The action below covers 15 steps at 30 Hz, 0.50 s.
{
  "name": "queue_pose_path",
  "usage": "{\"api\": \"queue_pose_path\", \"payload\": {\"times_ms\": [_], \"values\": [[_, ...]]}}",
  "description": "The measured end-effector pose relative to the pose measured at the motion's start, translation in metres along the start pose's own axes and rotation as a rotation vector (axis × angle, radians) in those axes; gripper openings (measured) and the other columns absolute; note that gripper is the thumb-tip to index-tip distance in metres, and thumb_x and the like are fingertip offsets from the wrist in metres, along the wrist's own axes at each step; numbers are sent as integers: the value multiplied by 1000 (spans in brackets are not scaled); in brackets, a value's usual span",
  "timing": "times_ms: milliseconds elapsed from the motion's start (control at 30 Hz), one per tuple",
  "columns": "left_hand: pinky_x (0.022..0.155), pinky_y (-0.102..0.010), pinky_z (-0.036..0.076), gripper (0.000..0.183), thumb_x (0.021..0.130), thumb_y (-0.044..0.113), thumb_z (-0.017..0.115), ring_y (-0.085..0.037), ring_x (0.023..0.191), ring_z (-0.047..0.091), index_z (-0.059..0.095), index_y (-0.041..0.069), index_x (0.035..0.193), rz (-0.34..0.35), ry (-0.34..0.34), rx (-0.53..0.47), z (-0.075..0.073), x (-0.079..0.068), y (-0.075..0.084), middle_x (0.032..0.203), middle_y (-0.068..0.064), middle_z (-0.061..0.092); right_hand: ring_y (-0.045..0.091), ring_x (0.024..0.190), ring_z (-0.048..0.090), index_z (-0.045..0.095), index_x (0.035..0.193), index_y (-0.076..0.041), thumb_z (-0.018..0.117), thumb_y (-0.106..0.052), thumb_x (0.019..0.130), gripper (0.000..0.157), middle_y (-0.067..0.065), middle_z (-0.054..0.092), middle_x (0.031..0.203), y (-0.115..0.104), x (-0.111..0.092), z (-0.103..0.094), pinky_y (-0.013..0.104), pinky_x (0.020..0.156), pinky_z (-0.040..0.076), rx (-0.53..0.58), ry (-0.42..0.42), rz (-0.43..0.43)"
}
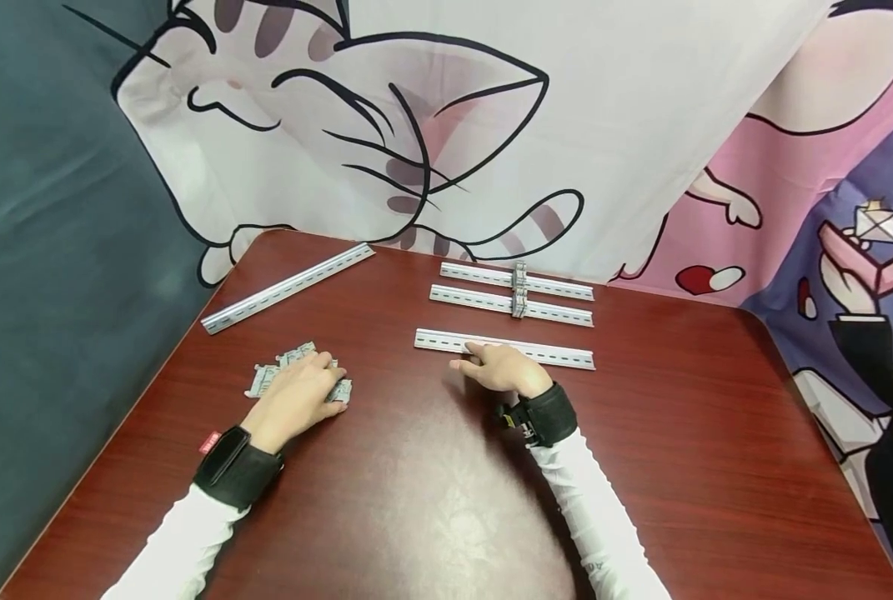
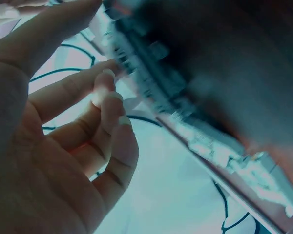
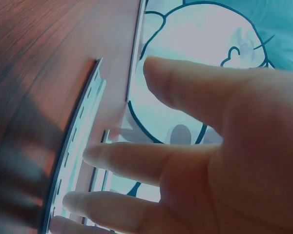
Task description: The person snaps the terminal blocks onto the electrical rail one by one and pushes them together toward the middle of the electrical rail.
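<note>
My left hand (image 1: 296, 400) is over a group of grey terminal blocks (image 1: 264, 379) on the table's left side. Its thumb and index finger reach to the blocks in the left wrist view, a gap between them; the other fingers bend loosely. Fingertip contact is partly hidden. My right hand (image 1: 506, 369) is at the nearest slotted metal rail (image 1: 559, 354). Its fingertips lie over the rail, the thumb apart from it in the right wrist view. Behind, two parallel rails (image 1: 461, 294) are bridged by grey terminal blocks (image 1: 519, 292).
Another slotted rail (image 1: 288, 287) lies slantwise at the back left of the reddish-brown table (image 1: 386, 500). A cartoon-printed cloth (image 1: 626, 100) hangs right behind the table's far edge.
</note>
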<state>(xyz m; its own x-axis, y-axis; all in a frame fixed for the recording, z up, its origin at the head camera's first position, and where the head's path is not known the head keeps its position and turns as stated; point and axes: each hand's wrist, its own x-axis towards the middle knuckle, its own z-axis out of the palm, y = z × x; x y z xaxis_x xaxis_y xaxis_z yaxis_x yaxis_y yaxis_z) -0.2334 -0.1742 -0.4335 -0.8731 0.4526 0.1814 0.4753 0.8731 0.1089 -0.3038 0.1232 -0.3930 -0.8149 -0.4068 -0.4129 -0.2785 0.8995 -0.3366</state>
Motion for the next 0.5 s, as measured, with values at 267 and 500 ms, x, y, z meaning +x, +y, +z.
{"api": "queue_pose_path", "payload": {"times_ms": [267, 500], "values": [[66, -36, 42, 24, 74, 22, 81, -23, 73, 49, 72, 2, 85, 66, 55, -40, 10, 7, -4, 74, -4, 49, 31, 131, 50, 40, 148, -9, 41, -50, 100, 62, 10, 61, 133, 2, 0, -2, 45, 108, 38, -10, -7, -19], [62, -36, 43, 26, 75, 27, 78, -25, 76, 52, 72, 4, 85, 122, 97, 1, 17, 17, 3, 76, -5, 51, 31, 129, 51, 46, 144, -7, 45, -46, 100, 59, 15, 59, 134, 0, -1, 0, 45, 107, 39, 1, 47, -60]]}}
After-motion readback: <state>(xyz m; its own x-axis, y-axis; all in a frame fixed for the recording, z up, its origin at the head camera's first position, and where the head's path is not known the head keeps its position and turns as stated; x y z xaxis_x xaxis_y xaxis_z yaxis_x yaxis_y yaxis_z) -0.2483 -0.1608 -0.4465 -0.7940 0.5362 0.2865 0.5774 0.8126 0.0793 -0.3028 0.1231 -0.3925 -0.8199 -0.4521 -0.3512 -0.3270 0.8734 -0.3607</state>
